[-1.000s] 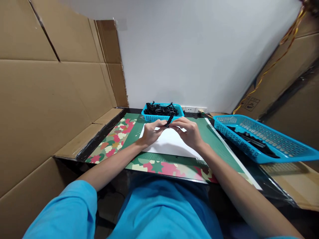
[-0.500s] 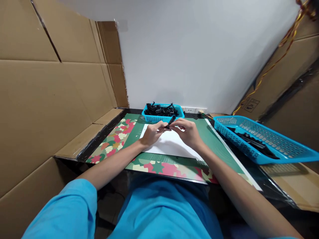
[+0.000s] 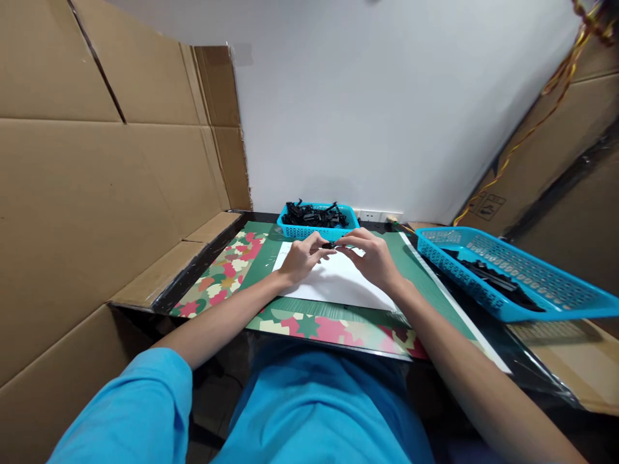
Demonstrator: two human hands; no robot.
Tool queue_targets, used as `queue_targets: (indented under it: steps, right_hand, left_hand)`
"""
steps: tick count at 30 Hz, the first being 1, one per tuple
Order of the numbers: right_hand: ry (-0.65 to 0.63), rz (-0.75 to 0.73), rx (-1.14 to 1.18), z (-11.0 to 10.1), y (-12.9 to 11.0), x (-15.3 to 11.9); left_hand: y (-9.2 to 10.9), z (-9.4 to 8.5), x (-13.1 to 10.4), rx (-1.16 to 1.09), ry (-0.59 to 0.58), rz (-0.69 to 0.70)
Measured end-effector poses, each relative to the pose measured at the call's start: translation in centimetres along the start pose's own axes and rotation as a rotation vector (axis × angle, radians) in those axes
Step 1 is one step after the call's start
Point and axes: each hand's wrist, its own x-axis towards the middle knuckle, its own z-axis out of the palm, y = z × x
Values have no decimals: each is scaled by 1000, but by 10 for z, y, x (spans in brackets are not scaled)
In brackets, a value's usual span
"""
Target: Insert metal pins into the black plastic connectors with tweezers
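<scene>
Between the fingertips of both hands is a small black part (image 3: 329, 245), mostly hidden by the fingers. My left hand (image 3: 304, 256) pinches it from the left, and my right hand (image 3: 368, 255) grips it from the right. Both hands are above a white sheet (image 3: 333, 283) that lies on a green mat with a patterned border (image 3: 309, 327). Just beyond the hands sits a blue basket (image 3: 316, 231) heaped with black parts (image 3: 316, 215).
A larger blue basket (image 3: 536, 261) with long black pieces (image 3: 498, 279) stands at the right. Cardboard walls (image 3: 97, 193) rise at the left and right. Yellow and red twisted wires (image 3: 532, 129) hang at the right, near a wall socket strip (image 3: 374, 216).
The black part, which stood up tilted above the fingers, now lies low between them. My fingers have shifted around it. The whole view has moved slightly.
</scene>
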Motion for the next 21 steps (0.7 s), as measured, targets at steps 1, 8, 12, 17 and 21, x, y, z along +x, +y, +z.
queue_targets:
  steps: [1,8,12,17,21]
  right_hand:
    - [-7,-16,-18,-1,0,0]
    - [-53,-79,-103,-5,9,-2]
    - [-93,-90,-127,-8,9,-2]
    - [-158,-85,-152,-8,7,-3]
    - [-209,-54,-116,-5,13,-4]
  left_hand:
    - [1,0,0,1,-17,-14]
    - [14,-2,2,343,-57,50]
    - [21,0,0,515,-22,142]
    - [18,3,-2,547,-18,230]
    - [11,3,-4,559,-32,211]
